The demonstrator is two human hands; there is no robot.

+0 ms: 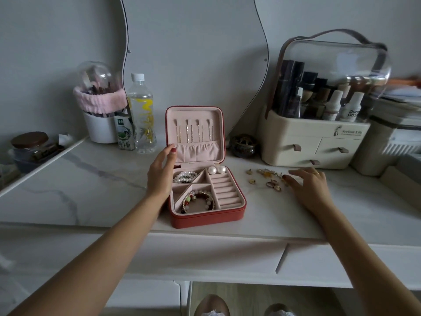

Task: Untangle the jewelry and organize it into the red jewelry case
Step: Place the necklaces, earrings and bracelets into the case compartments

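While the red jewelry case [206,179] sits open on the table [91,179], left hand [160,176] rests loose against its lid edge. Right hand [307,185], fingers relaxed, touches the loose jewelry [266,177] just beside the case.

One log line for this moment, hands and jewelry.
left hand: open, on red jewelry case lid edge | right hand: open, reaching loose jewelry | ring slots: unfilled

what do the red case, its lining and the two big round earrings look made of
Red case: looks like smooth faux leather, with a stitched edge and slight sheen. Lining: pink, matte, velvet-like fabric. Round earrings: glossy white, probably pearl or imitation.
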